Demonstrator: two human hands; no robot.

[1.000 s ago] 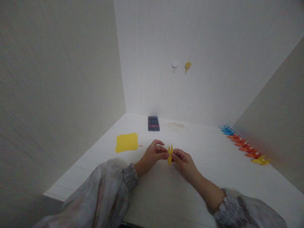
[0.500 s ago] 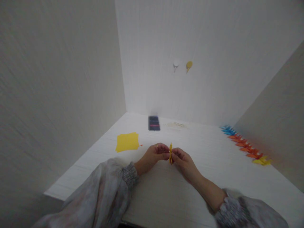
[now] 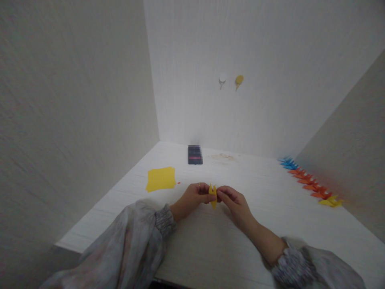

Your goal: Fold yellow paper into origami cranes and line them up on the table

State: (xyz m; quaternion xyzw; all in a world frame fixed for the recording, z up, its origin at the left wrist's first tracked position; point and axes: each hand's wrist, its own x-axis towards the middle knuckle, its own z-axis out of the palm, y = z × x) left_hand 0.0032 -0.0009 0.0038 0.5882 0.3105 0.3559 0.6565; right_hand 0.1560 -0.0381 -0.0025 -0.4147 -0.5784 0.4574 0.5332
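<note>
A small folded yellow paper (image 3: 213,202) with two narrow points at its top and one at the bottom stands upright between my hands, above the table. My left hand (image 3: 194,199) pinches it, thumb across its front and fingers behind. From the other side, the closed fingertips of my right hand (image 3: 234,200) meet its right edge; how much paper they grip is partly hidden. Left of my hands lies a stack of yellow paper sheets (image 3: 161,179), with a tiny orange scrap (image 3: 179,183) beside its right edge.
Folded paper cranes line the right wall: blue (image 3: 288,163), several orange (image 3: 311,184) and yellow (image 3: 331,201). A dark, pixelated phone-like object (image 3: 195,155) lies near the back wall. A white hook (image 3: 222,79) and a yellow hook (image 3: 239,80) are fixed above the white table (image 3: 255,176).
The folded yellow paper has turned from edge-on to show its broader face and two upper points. Both hands stay at nearly the same spot.
</note>
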